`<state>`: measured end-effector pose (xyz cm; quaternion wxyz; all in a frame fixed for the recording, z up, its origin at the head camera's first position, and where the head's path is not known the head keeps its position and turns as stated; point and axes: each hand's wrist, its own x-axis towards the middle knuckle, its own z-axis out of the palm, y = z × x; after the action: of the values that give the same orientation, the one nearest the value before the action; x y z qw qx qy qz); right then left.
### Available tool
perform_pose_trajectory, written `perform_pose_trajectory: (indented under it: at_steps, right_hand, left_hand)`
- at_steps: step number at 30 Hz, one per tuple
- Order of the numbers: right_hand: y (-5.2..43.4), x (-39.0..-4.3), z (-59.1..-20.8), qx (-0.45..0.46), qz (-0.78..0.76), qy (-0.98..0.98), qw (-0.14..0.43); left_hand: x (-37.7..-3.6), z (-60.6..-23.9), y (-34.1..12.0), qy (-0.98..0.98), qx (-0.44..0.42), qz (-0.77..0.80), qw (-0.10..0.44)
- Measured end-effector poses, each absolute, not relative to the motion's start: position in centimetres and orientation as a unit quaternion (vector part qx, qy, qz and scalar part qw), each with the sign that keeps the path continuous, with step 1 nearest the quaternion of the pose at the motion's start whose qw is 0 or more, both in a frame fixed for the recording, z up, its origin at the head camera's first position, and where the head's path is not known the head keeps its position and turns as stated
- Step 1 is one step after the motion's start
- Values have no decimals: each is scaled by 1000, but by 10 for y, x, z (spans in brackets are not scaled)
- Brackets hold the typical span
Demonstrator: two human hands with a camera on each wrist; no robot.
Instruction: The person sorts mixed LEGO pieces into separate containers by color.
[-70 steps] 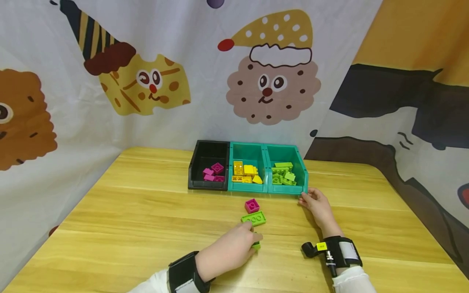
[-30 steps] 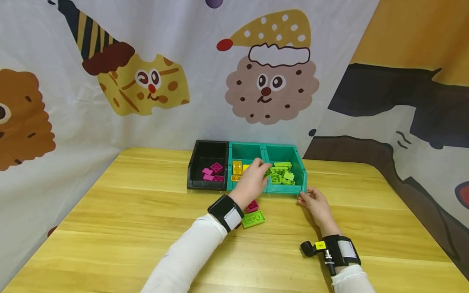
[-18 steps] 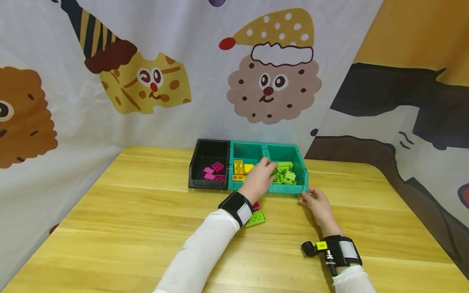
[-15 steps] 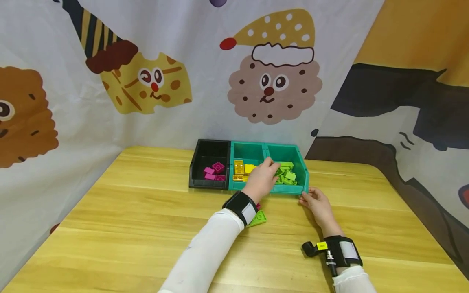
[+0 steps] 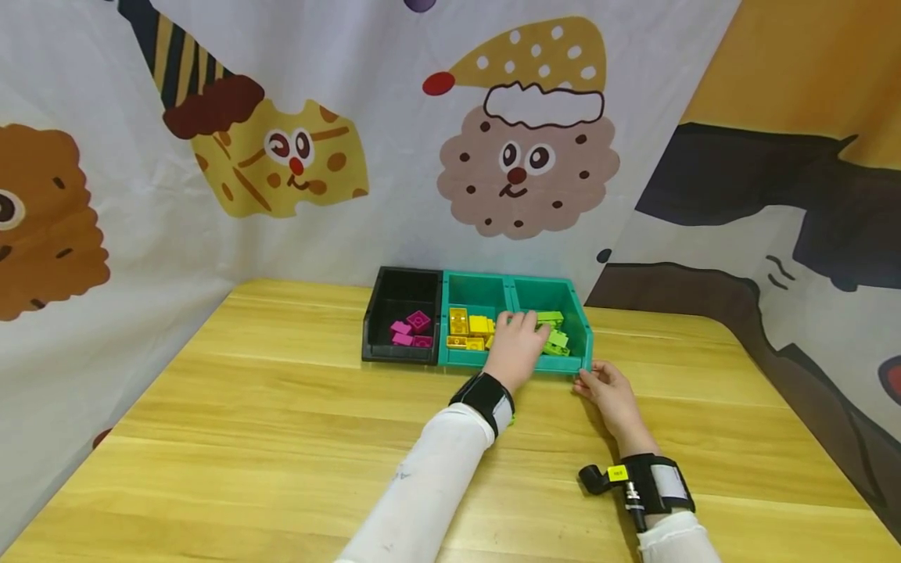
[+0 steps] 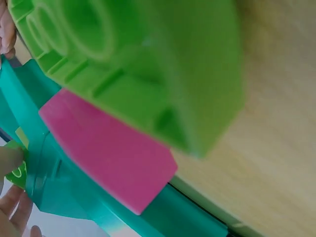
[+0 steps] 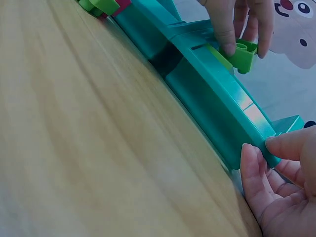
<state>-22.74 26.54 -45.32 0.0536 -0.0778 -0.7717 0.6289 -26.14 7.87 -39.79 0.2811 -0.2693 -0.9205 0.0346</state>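
My left hand (image 5: pixel 517 349) reaches over the left side of the right-hand teal bin (image 5: pixel 563 364). Between its thumb and fingers it pinches a small green toy brick (image 7: pixel 244 55), low among other green bricks (image 5: pixel 556 341). My right hand (image 5: pixel 611 397) grips the front right corner of that bin, thumb against the front wall and fingers beneath. Close before the left wrist camera, a long green brick (image 6: pixel 207 94) and a magenta brick (image 6: pixel 108 153) lie on the table; my left wrist hides nearly all of them in the head view.
Left of the green bricks' bin stand a teal bin (image 5: pixel 464 358) with yellow bricks (image 5: pixel 480 325) and a black bin (image 5: pixel 400 356) with several magenta bricks (image 5: pixel 419 320). All three sit side by side near the back edge of the wooden table (image 5: pixel 281 438), before a printed cloth.
My left hand has gone from the near table, where it was at a small green brick, forward to the right-hand bin with it, then rightward and lower. My right hand stays put.
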Motion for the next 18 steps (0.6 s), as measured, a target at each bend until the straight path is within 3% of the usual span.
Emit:
perform_pose_trajectory:
  at_steps: [6, 14, 18]
  right_hand:
    - [263, -226, -453, -82, 628, -772, 54]
    - [263, -226, -453, -80, 631, -770, 51]
    - [263, -227, -453, -78, 632, -769, 54]
  left_hand:
    - [-260, -402, 81, -937, -236, 58, 250]
    - [-264, -410, 86, -967, -196, 69, 144]
    - [-263, -407, 85, -971, -192, 47, 136]
